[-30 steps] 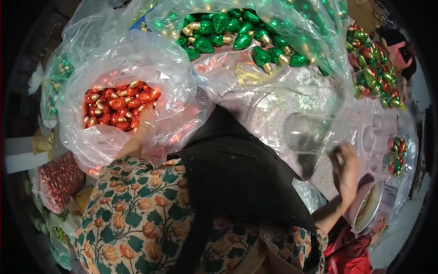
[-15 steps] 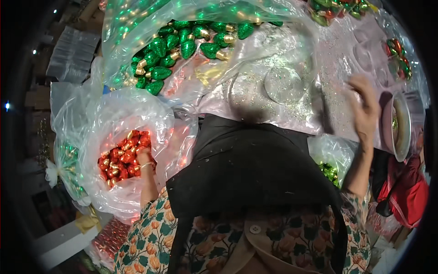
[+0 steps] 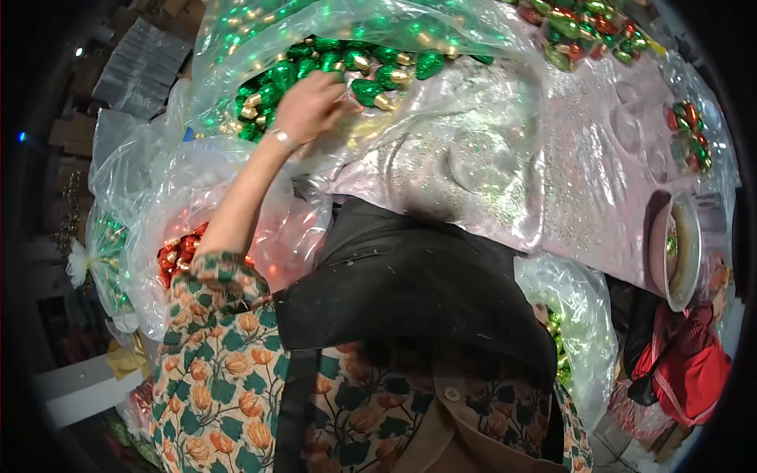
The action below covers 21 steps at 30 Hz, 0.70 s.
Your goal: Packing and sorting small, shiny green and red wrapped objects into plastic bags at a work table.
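Note:
My left hand [image 3: 309, 109] reaches over a pile of glittery green bulb-shaped ornaments [image 3: 367, 92] with gold caps. Its fingers bend down at the near side of the pile; blur hides whether anything is in them. The ornaments lie in the mouth of a large clear plastic bag [image 3: 378, 27]. Below my left forearm, red ornaments [image 3: 178, 251] with gold caps sit in another clear bag, partly covered by my sleeve. Of my right hand [image 3: 542, 314] only a sliver shows at the apron's edge, beside a bag of light green shiny ornaments [image 3: 561, 355].
Glitter lies scattered over the plastic-covered table [image 3: 583, 165]. Mixed red and green ornaments [image 3: 587, 31] sit at the far right, with a smaller bundle [image 3: 690, 134] nearer. A pale bowl [image 3: 684, 252] stands at the right edge, above red cloth [image 3: 694, 370].
My left hand has left the red ornaments and moved up to the green pile. My right hand has come down from above the table to the apron's right edge.

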### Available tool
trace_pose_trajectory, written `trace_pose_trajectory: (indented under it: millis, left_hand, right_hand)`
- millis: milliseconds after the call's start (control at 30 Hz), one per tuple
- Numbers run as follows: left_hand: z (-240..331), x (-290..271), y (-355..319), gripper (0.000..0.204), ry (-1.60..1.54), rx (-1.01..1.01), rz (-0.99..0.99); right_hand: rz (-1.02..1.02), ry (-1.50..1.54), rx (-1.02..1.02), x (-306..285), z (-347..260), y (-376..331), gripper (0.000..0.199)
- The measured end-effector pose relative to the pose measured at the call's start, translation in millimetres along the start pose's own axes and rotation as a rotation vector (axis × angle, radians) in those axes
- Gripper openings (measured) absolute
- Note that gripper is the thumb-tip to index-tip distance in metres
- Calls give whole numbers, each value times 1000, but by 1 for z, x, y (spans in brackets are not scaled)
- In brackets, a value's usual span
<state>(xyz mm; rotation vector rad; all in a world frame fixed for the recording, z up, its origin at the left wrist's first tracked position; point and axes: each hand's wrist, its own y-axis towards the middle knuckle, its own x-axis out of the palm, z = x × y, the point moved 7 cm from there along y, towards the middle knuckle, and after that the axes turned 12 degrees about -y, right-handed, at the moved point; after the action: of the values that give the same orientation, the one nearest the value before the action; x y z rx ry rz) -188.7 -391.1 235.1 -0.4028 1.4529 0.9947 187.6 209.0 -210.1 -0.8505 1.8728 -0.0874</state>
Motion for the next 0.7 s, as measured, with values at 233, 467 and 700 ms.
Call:
trace_pose_trajectory:
  millis: [233,467,700]
  left_hand:
    - [-19,109,48,32,213,-177,-385]
    - [-59,80,18,26,-147,-341,126]
    - [-23,8,5,21,-1380,-558,703]
  right_hand:
    - [-15,-222,-13,-24,-50,-42,25]
    - [-91,-451,-48,-12,-100,-56,26]
    - [-150,-688,-55,-5,-138,-66,26]
